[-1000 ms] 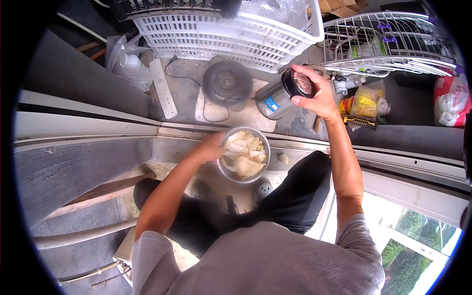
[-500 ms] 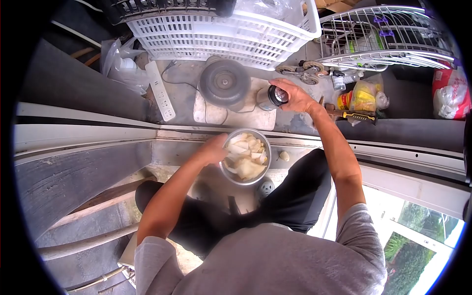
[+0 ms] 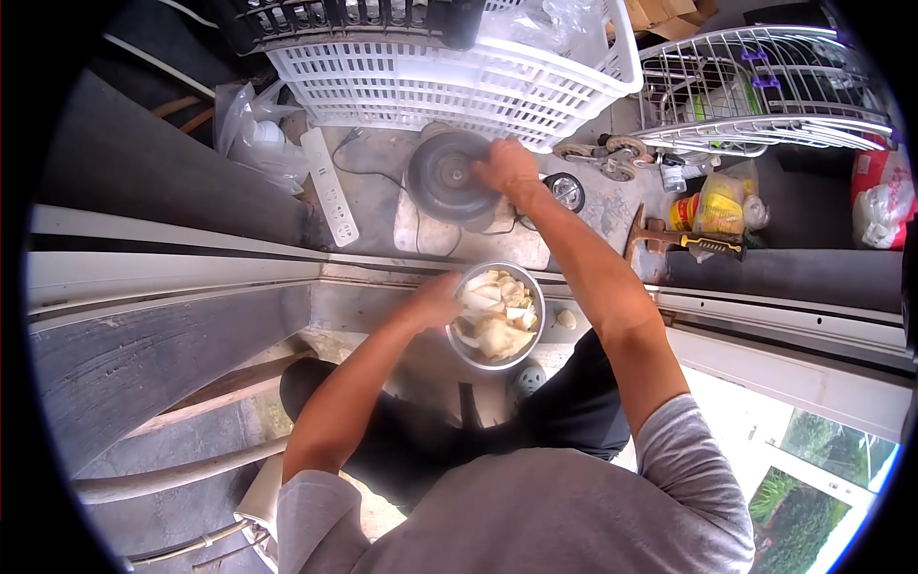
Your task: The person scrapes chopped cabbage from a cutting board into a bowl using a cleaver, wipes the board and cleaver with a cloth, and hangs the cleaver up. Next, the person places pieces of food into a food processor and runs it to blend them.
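My left hand (image 3: 435, 302), slightly blurred, is closed on the left rim of a round metal bowl (image 3: 540, 330). Pale, peeled-looking cut pieces (image 3: 502, 330) fill the bowl; their kind is unclear. Farther forward, my right hand (image 3: 509, 172) has its fingers curled at the right edge of a dark round lid (image 3: 445, 177) with a small central knob. What is under the lid is mostly hidden. Right of that hand stands a jar-like container with a black-rimmed top (image 3: 564, 192), partly behind my forearm. A small pale piece (image 3: 566, 319) lies right of the bowl.
A white power strip (image 3: 329, 189) lies left of the lid, with a cord nearby. Behind are a white plastic basket (image 3: 459, 86) and a wire rack (image 3: 765, 86). A hammer (image 3: 688, 236) lies at the right. A raised frame (image 3: 382, 268) crosses before the bowl.
My right hand has let go of the black-topped container and moved left to the dark round lid. My left hand stays on the bowl. The whole view has shifted slightly.
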The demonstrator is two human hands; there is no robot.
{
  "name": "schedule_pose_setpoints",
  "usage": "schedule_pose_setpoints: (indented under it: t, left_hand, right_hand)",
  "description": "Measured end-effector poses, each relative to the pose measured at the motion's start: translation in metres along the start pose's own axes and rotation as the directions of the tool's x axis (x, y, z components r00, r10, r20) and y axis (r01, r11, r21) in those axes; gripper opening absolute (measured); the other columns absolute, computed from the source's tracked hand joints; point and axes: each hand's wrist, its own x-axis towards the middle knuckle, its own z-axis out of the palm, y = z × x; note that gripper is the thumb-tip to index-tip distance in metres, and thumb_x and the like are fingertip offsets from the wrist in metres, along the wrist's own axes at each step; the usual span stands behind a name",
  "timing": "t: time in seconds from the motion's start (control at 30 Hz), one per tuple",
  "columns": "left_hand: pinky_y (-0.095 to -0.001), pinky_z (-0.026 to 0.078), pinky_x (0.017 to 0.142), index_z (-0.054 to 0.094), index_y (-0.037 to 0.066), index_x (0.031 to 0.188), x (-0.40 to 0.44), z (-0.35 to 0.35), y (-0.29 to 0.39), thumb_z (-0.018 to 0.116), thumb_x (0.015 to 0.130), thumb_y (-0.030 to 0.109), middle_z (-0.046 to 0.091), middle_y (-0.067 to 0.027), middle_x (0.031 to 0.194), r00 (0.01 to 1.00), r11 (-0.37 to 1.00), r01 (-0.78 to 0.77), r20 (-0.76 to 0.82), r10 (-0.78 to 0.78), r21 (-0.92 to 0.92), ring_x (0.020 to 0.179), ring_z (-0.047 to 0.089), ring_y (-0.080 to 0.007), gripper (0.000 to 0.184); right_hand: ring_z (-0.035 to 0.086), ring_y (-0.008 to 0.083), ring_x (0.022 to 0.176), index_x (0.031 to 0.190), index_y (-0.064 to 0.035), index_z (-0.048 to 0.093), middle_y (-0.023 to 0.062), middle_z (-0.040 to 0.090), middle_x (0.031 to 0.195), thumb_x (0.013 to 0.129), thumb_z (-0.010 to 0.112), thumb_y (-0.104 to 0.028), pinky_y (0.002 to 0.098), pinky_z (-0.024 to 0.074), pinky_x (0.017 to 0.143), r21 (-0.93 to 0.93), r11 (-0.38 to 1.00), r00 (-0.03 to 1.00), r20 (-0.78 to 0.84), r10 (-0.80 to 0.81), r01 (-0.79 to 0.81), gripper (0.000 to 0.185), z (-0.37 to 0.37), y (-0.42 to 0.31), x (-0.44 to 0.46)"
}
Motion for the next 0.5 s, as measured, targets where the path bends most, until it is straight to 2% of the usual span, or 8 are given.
schedule_pose_setpoints:
  t: [0.07, 0.1, 0.13, 0.2, 0.3, 0.4, 0.43, 0.5]
  left_hand:
    - [-0.0357, 0.056, 0.053, 0.055, 0.0, 0.12, -0.002, -0.002, 0.006, 0.056, 0.081, 0.006, 0.065, -0.0168, 0.105, 1.0, 1.0, 0.02, 0.011, -0.02, 0.023, 0.083, 0.067, -0.0266, 0.039]
    - [-0.034, 0.058, 0.053, 0.053, 0.001, 0.123, -0.004, -0.005, 0.011, 0.056, 0.083, 0.004, 0.063, -0.0159, 0.108, 0.999, 0.999, 0.024, 0.03, -0.025, 0.032, 0.086, 0.067, -0.025, 0.04]
    - [-0.0323, 0.059, 0.053, 0.051, 0.002, 0.126, -0.006, -0.007, 0.016, 0.055, 0.084, 0.003, 0.062, -0.015, 0.111, 0.998, 0.999, 0.026, 0.049, -0.028, 0.045, 0.088, 0.066, -0.0233, 0.042]
    - [-0.0341, 0.057, 0.053, 0.054, 0.001, 0.122, -0.006, -0.007, 0.021, 0.056, 0.082, 0.003, 0.064, -0.0159, 0.107, 0.999, 1.0, 0.017, 0.037, -0.017, 0.009, 0.083, 0.067, -0.0242, 0.04]
    - [-0.0375, 0.055, 0.054, 0.058, 0.001, 0.12, -0.004, -0.006, 0.022, 0.058, 0.08, 0.005, 0.067, -0.0182, 0.101, 1.0, 0.999, -0.028, 0.001, 0.028, -0.036, 0.075, 0.068, -0.0268, 0.04]
    - [-0.0358, 0.055, 0.052, 0.057, 0.001, 0.12, 0.007, -0.004, 0.018, 0.056, 0.08, 0.002, 0.065, -0.0168, 0.103, 0.999, 1.0, -0.009, 0.042, 0.01, -0.014, 0.078, 0.068, -0.0256, 0.039]
    - [-0.0341, 0.056, 0.051, 0.055, 0.001, 0.12, 0.009, -0.006, 0.019, 0.054, 0.081, 0.001, 0.064, -0.0156, 0.106, 0.998, 1.0, 0.001, 0.069, 0.0, -0.009, 0.081, 0.067, -0.0241, 0.038]
    - [-0.0322, 0.057, 0.051, 0.053, 0.001, 0.12, 0.008, -0.008, 0.024, 0.053, 0.082, -0.002, 0.062, -0.0145, 0.109, 0.997, 0.999, -0.007, 0.082, 0.003, 0.044, 0.085, 0.066, -0.023, 0.038]
  right_hand:
    - [0.063, 0.0358, 0.113, 0.122, -0.0015, 0.064, 0.0233, 0.058, 0.126, 0.085, 0.069, -0.049, 0.0421, 0.0538, 0.094, 0.006, 1.0, 1.0, 0.015, 0.003, -0.003, 0.061, -0.006, 0.002, -0.001]
    - [0.065, 0.0343, 0.11, 0.119, -0.0021, 0.066, 0.0214, 0.062, 0.123, 0.081, 0.07, -0.049, 0.0407, 0.0541, 0.093, 0.004, 0.999, 0.999, -0.016, 0.038, -0.038, 0.06, -0.006, 0.001, -0.003]
    - [0.065, 0.0335, 0.11, 0.119, -0.0026, 0.066, 0.0204, 0.063, 0.122, 0.08, 0.071, -0.05, 0.0401, 0.0541, 0.093, 0.067, 0.994, 0.996, 0.022, 0.088, -0.09, 0.061, -0.011, 0.0, -0.004]
    - [0.066, 0.0317, 0.109, 0.119, -0.0035, 0.067, 0.0185, 0.067, 0.119, 0.076, 0.072, -0.051, 0.0389, 0.054, 0.092, 0.19, 0.962, 0.979, 0.101, 0.179, -0.196, 0.064, -0.023, -0.002, -0.004]
    - [0.067, 0.0299, 0.108, 0.115, -0.0033, 0.069, 0.017, 0.07, 0.116, 0.071, 0.072, -0.052, 0.0383, 0.054, 0.091, 0.22, 0.975, 0.995, -0.085, 0.05, -0.03, 0.065, 0.009, 0.023, 0.018]
    - [0.068, 0.0306, 0.105, 0.108, -0.0016, 0.071, 0.0187, 0.071, 0.112, 0.07, 0.073, -0.051, 0.0384, 0.0544, 0.09, 0.282, 0.958, 0.992, -0.091, 0.089, -0.06, 0.063, -0.005, 0.02, 0.012]
    - [0.07, 0.0296, 0.1, 0.102, 0.0004, 0.073, 0.0197, 0.073, 0.102, 0.069, 0.073, -0.05, 0.0371, 0.0545, 0.088, 0.357, 0.915, 0.979, -0.01, 0.206, -0.189, 0.06, -0.023, 0.01, 0.005]
    - [0.071, 0.029, 0.096, 0.101, 0.0011, 0.073, 0.0195, 0.073, 0.097, 0.069, 0.073, -0.048, 0.0366, 0.0543, 0.087, 0.444, 0.893, 0.993, -0.053, 0.105, -0.071, 0.059, -0.024, 0.031, 0.005]
